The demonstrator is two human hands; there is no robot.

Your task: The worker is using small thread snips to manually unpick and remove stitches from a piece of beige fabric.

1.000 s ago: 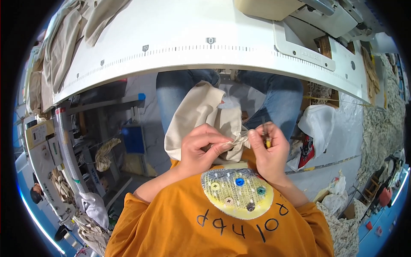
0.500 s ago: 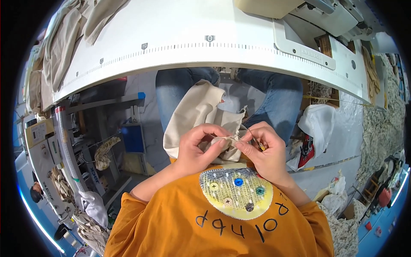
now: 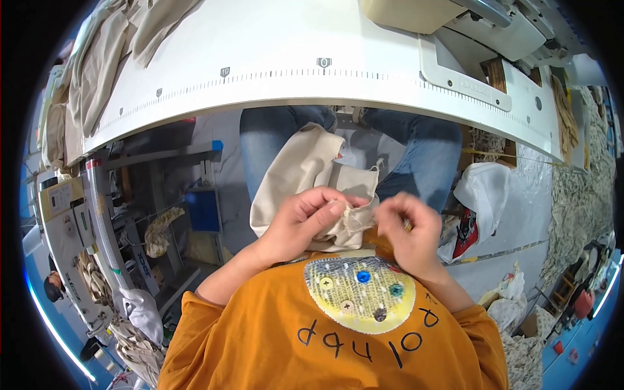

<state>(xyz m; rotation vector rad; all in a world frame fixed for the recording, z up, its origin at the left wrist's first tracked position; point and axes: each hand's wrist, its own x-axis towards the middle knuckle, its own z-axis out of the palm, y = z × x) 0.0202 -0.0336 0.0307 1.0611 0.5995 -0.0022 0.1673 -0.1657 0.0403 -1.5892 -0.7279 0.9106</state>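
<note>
A piece of beige cloth (image 3: pixel 286 175) lies over my lap, its frayed edge and loose threads gathered near my hands. My left hand (image 3: pixel 310 218) is closed, pinching a bunched bit of this cloth between thumb and fingers. Just to its right, my right hand (image 3: pixel 413 227) is curled and a little blurred, apart from the bunched fabric. A small slim tool (image 3: pixel 408 226) with a yellow part shows between its fingers; most of it is hidden, and its kind is hard to make out.
Ahead runs the white sewing table (image 3: pixel 260 88) with a ruler scale along its edge. A sewing machine (image 3: pixel 416 16) stands at its far right. More beige cloth (image 3: pixel 97 71) hangs over the left end. A white cloth bundle (image 3: pixel 484 188) sits right of my knees.
My right hand has moved off the cloth, a little to the right, with its fingers curled in. The left hand keeps its pinch on the fabric.
</note>
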